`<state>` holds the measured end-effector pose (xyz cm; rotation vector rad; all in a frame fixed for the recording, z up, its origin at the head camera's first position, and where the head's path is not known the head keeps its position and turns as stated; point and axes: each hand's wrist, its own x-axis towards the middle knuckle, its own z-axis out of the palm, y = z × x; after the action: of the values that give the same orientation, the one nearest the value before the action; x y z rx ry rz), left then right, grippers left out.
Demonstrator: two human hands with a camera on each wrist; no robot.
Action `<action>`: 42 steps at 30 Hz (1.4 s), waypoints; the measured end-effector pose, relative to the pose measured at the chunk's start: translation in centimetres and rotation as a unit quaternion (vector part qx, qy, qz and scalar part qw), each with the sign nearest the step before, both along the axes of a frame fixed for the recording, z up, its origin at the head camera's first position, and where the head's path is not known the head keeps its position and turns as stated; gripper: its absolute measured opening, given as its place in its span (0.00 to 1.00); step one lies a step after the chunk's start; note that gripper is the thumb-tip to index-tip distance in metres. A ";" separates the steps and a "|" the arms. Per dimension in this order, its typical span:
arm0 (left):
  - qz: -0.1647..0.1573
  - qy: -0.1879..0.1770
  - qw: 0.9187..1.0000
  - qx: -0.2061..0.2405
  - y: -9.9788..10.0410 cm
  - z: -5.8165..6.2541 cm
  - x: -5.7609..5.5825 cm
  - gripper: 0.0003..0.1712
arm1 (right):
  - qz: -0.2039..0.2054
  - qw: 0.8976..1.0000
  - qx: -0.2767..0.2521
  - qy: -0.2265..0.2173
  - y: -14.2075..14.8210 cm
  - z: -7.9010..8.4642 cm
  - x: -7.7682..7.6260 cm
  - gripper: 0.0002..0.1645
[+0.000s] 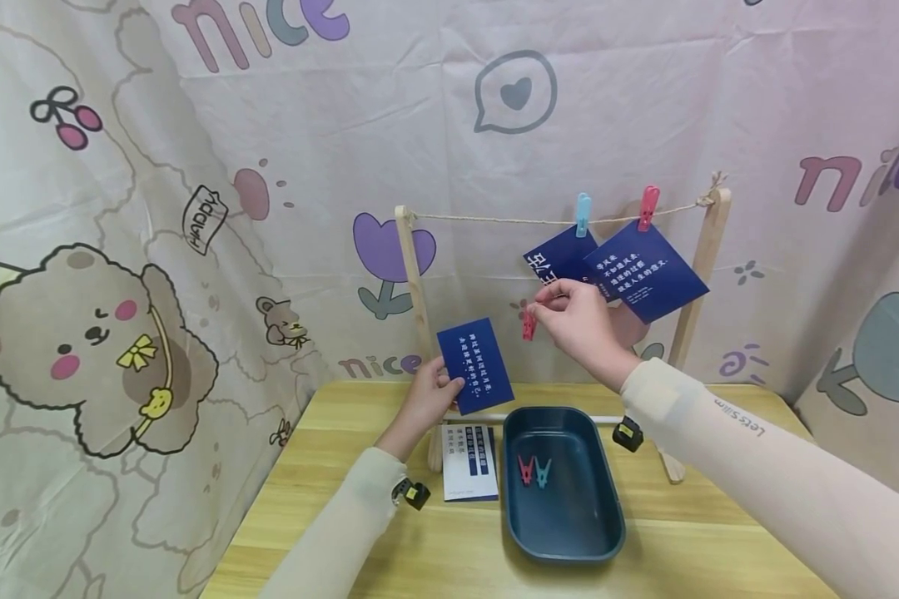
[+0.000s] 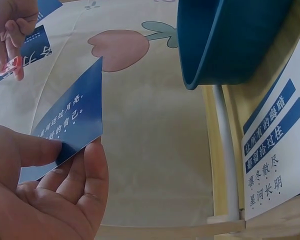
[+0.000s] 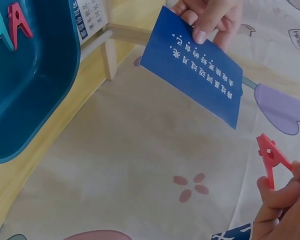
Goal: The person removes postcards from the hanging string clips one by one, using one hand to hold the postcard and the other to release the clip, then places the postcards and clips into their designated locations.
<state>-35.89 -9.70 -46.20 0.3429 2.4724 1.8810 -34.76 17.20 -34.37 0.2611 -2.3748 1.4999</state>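
Note:
My left hand [image 1: 429, 398] pinches a blue card [image 1: 475, 366] with white writing, thumb on the printed face and fingers behind, as the left wrist view shows. To its right and higher, my right hand [image 1: 578, 320] holds a red clothespin [image 1: 528, 324] by its handle ends, its nose pointing away from the fingers in the right wrist view. Behind that hand, two blue cards hang from a string [image 1: 487, 220]: one card [image 1: 562, 254] under a light blue clothespin [image 1: 583, 215], the other card [image 1: 647, 270] under a red clothespin [image 1: 648, 208]. My right hand partly hides the first.
Wooden posts [image 1: 414, 291] carry the string at either side. On the wooden table [image 1: 674, 541] stands a dark blue tray [image 1: 618, 532] with a red clothespin [image 1: 525, 470] and a teal clothespin [image 1: 543, 472] inside. White printed cards [image 1: 469, 482] lie left of it. A patterned cloth hangs behind.

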 end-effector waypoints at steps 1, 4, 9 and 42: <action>-0.001 0.000 1.000 0.000 0.0 0.0 0.0 0.25 | -0.001 1.000 0.001 -0.002 0.0 -0.1 0.0 0.10; -0.003 -0.002 1.000 -0.001 -0.1 -0.2 0.1 0.26 | -0.001 1.000 0.003 -0.009 0.1 -0.3 0.0 0.11; -0.005 -0.009 1.000 -0.004 -0.3 -0.7 0.2 0.27 | 0.004 1.000 0.008 -0.020 0.3 -0.9 0.0 0.11; -0.002 -0.030 0.999 -0.016 -1.2 -2.6 0.7 0.26 | 0.024 0.997 0.050 -0.047 0.9 -4.6 -0.1 0.11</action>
<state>-35.15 -10.89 -48.77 0.2851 2.4586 1.8192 -34.83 18.15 -38.95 0.2775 -2.5395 1.4455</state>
